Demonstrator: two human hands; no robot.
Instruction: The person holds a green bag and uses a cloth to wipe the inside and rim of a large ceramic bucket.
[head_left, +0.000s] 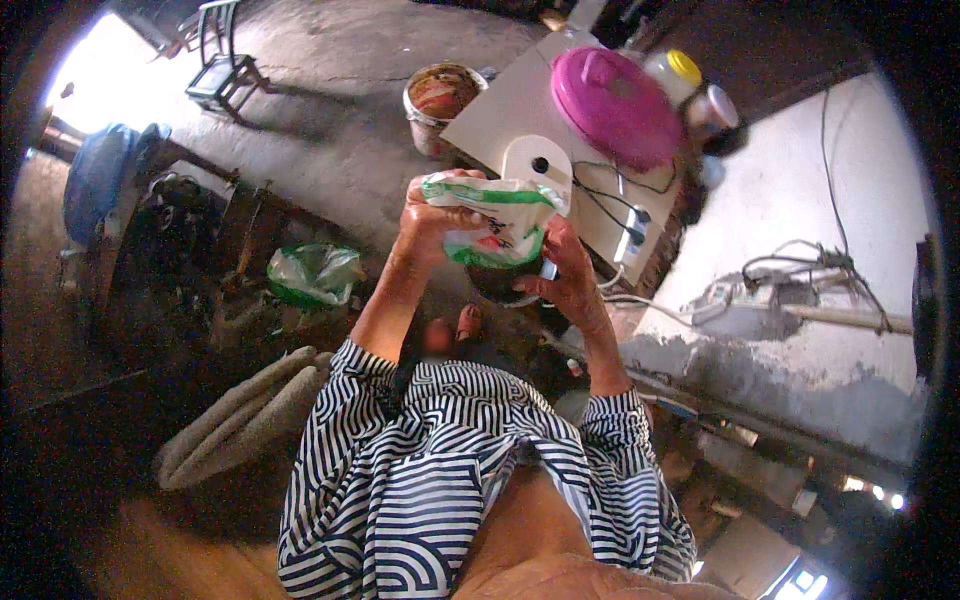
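A white plastic packet (502, 217) with green bands, red print and writing is held up in front of me. My left hand (442, 210) grips its left side, the thumb lying across the front. At the packet's right edge is my right hand (559, 259), fingers curled against the plastic and thumb pointing left. Below the packet, partly hidden by it and by my right hand, is a dark round vessel (495, 283). What the packet contains cannot be seen.
Ahead stands a table (495, 112) with a pink lid (615, 97), a white appliance with a black knob (536, 161), a power strip (634, 236) and a yellow-lidded jar (675, 71). A stained bucket (439, 97) is beside it. Leftward are a green-and-clear plastic bag (315, 274) and chair (221, 75).
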